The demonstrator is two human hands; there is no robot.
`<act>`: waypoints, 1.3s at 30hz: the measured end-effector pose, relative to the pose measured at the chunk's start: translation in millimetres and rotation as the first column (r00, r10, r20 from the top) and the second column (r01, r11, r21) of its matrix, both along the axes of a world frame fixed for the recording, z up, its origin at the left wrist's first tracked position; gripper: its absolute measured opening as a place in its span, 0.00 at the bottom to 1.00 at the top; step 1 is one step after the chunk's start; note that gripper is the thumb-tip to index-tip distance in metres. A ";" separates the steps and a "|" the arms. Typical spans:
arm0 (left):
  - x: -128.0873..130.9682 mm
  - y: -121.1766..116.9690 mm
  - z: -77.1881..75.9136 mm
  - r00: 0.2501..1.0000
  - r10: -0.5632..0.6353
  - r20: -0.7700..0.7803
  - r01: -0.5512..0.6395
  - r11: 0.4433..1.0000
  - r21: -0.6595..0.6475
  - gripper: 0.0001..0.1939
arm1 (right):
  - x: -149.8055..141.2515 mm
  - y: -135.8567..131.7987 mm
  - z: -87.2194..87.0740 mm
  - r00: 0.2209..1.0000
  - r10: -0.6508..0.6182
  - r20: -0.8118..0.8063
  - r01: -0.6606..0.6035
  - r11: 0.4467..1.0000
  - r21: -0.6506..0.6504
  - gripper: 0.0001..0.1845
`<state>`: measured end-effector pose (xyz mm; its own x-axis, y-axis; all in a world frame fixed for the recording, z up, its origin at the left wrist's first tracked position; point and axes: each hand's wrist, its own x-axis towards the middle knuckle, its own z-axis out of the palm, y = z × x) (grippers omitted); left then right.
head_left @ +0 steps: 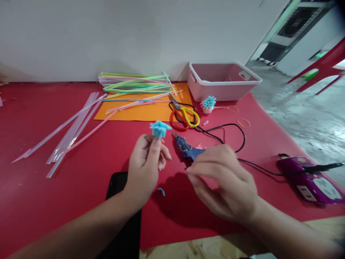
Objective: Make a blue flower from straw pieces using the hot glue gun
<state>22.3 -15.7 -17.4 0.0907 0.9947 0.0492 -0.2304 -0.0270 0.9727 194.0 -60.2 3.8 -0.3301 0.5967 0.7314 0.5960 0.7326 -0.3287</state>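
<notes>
My left hand (142, 163) pinches a small light-blue fuzzy pipe-cleaner flower (159, 128) upright between thumb and fingers. To its right, my right hand (223, 183) hovers over the red table with thumb and fingertips pressed together; whatever they hold, if anything, is hidden. Just beyond that hand lies a blue glue gun (185, 148), its rear part covered by the hand. A short blue pipe-cleaner scrap (161, 191) rests on the table between the hands. Under my left forearm is a flat black object (118, 181), partly covered.
Scissors (184, 114) with red and yellow handles lie across an orange sheet (145, 114) beside bundled pipe cleaners (137, 83). Clear sticks (77, 126) lie left. A pink basket (225, 83), a blue-and-pink flower piece (209, 103) and a purple power strip (309, 176) with a black cord are right.
</notes>
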 end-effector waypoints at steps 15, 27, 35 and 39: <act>-0.6 8.3 -2.6 0.989 0.050 0.140 -0.034 0.993 -0.117 0.10 | -28.7 -1.1 -31.8 0.853 0.357 0.380 -0.235 0.914 -0.331 0.11; 0.1 -0.3 3.2 0.992 -0.085 0.089 0.092 0.992 -0.085 0.09 | -8.9 0.6 -17.8 0.950 0.305 -0.068 -0.312 0.910 -0.272 0.14; -0.8 -5.4 4.9 0.990 -0.134 -0.038 0.131 0.989 -0.070 0.10 | 0.3 0.6 -0.9 0.978 0.114 -0.176 -0.136 0.983 -0.122 0.10; 0.7 -6.7 9.1 0.982 -0.189 -0.015 0.187 0.978 -0.093 0.12 | 1.4 -0.2 1.5 0.986 -0.027 -0.165 0.007 0.993 -0.119 0.10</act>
